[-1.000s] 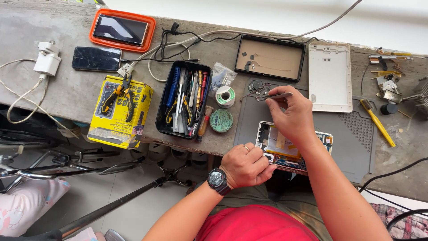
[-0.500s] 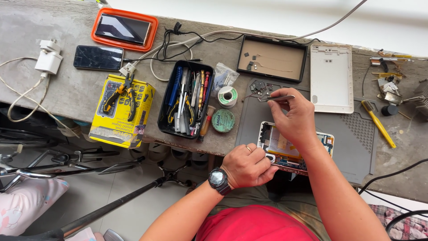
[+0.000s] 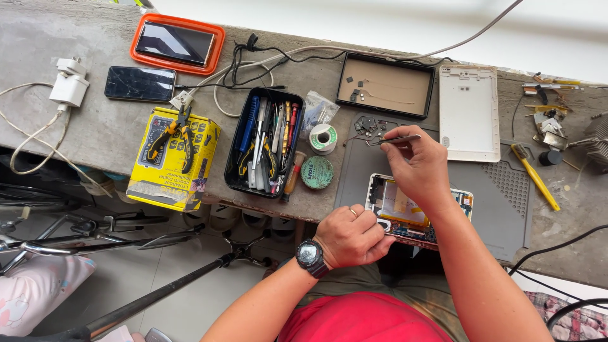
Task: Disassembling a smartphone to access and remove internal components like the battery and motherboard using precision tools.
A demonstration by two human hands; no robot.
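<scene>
An opened tablet point(image 3: 405, 206) with its circuit boards exposed lies on a grey work mat point(image 3: 500, 202) at the bench's near edge. My left hand point(image 3: 354, 235), with a black wristwatch, grips the tablet's near left corner. My right hand point(image 3: 418, 166) holds metal tweezers point(image 3: 394, 140) above the mat, with the tips pointing left over a cluster of small dark parts point(image 3: 370, 125). The right hand covers the middle of the tablet.
A black tray of tools point(image 3: 263, 142), a solder spool point(image 3: 323, 137), a green round tin point(image 3: 316, 172), a yellow box with pliers on it point(image 3: 174, 158), two phones point(image 3: 139, 83), a charger point(image 3: 68, 85), a dark display frame point(image 3: 386, 85), a white back cover point(image 3: 468, 113), a yellow brush point(image 3: 535, 177).
My right hand has shifted the tweezers slightly, still over the small parts. The left hand stays on the tablet's corner.
</scene>
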